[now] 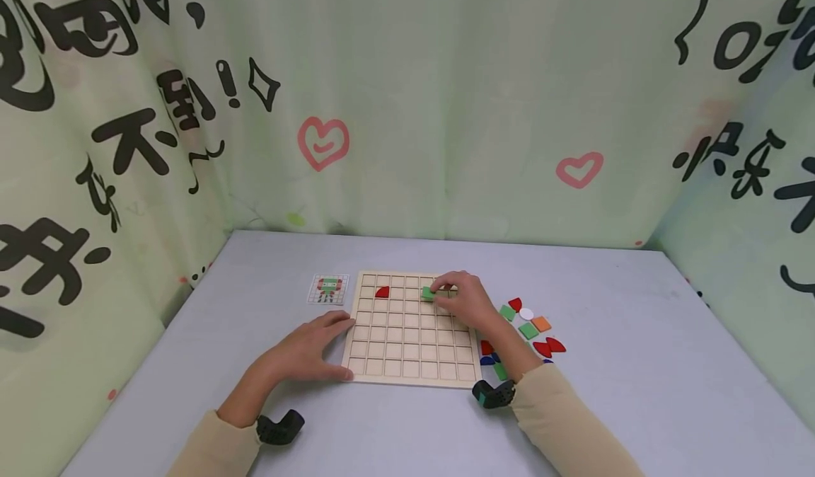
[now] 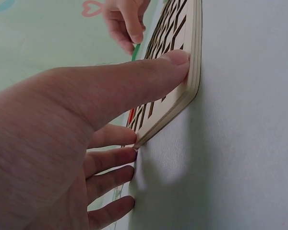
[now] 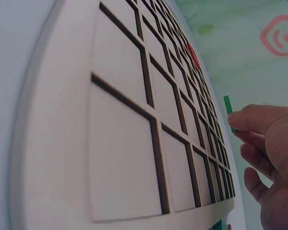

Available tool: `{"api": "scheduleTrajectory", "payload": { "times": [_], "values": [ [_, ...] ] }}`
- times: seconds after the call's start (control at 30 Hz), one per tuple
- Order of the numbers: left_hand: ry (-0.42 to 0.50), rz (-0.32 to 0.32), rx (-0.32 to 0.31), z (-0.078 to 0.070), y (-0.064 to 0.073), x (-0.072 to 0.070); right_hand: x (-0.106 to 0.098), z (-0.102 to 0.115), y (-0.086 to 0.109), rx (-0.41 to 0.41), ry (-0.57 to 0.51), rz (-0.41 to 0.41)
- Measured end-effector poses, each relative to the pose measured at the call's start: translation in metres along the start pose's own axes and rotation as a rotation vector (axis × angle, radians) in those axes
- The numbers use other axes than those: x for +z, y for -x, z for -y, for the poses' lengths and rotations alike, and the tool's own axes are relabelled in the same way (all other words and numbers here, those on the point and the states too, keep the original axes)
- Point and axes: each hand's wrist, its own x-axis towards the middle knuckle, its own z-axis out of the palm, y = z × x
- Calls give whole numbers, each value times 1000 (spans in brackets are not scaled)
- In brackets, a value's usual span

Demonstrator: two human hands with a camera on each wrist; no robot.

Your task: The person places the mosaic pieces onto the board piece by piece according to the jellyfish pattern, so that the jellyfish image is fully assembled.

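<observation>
A wooden grid board lies on the table with a red quarter-circle piece in one of its upper left cells. My right hand pinches a green square tile over the board's upper right part. In the right wrist view that tile appears edge-on between thumb and finger, raised off the grid. My left hand steadies the board's left side, its fingers straight. Seen from the left wrist, the thumb rests on the board's near corner while fingertips touch its left edge.
Loose pieces lie right of the board, partly behind my right forearm: green squares, an orange square, a white disc and red pieces. A small pattern card lies left of the board. Printed curtains surround the table.
</observation>
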Motion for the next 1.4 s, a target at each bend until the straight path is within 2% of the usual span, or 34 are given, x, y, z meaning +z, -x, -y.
{"api": "scheduleTrajectory", "payload": {
  "times": [0.13,0.37,0.73,0.97,1.4],
  "values": [
    [-3,-2,5,1,0,1,7,1,-4,-45,-4,10],
    [19,1,7,-2,-2,4,14,6,-8,-41,-22,26],
    [0,-7,0,-3,-2,2,30,13,-16,-35,-21,24],
    [-3,0,-7,-2,0,0,37,18,-21,-75,-51,17],
    [1,-8,11,-1,1,1,42,26,-28,-30,-50,29]
  ]
}}
